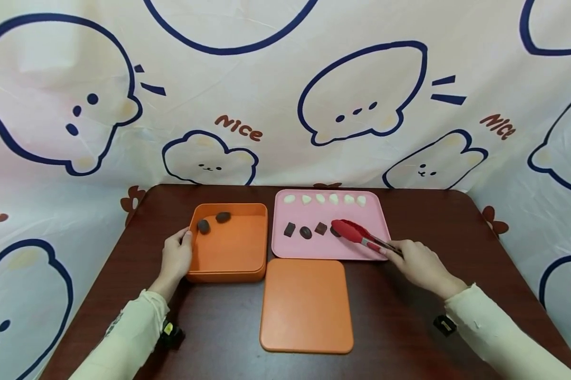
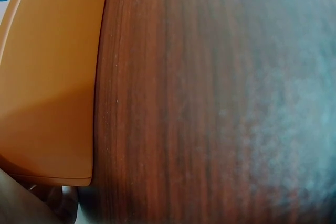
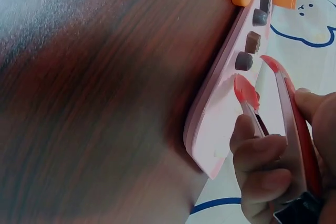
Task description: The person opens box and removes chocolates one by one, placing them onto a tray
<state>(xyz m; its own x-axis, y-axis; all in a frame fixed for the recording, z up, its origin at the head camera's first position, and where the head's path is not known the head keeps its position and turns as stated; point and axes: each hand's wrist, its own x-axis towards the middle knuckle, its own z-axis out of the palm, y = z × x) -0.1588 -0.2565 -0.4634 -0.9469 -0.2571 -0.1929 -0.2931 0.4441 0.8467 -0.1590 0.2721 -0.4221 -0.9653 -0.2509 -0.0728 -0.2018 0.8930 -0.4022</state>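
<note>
My left hand (image 1: pixel 177 256) holds the left wall of an orange square box (image 1: pixel 233 245); in the left wrist view, only part of the hand shows beside the box wall (image 2: pixel 47 77). Two dark brown chocolates (image 1: pixel 223 217) lie in the box's far left part. Red-tipped tongs (image 1: pixel 372 242) are gripped in my right hand (image 1: pixel 420 266) over a pink tray (image 1: pixel 309 249). Their tips stand apart in the right wrist view, close to a round dark chocolate (image 3: pixel 244 61). More dark chocolates (image 1: pixel 306 232), square and oval, sit in a row to its left.
Along the tray's far edge runs a row of several white pieces (image 1: pixel 334 199). A flat orange lid (image 1: pixel 307 309) lies in front of the tray, near the box's right corner. Behind the dark wooden table (image 1: pixel 209 332) hangs a printed curtain (image 1: pixel 275 105).
</note>
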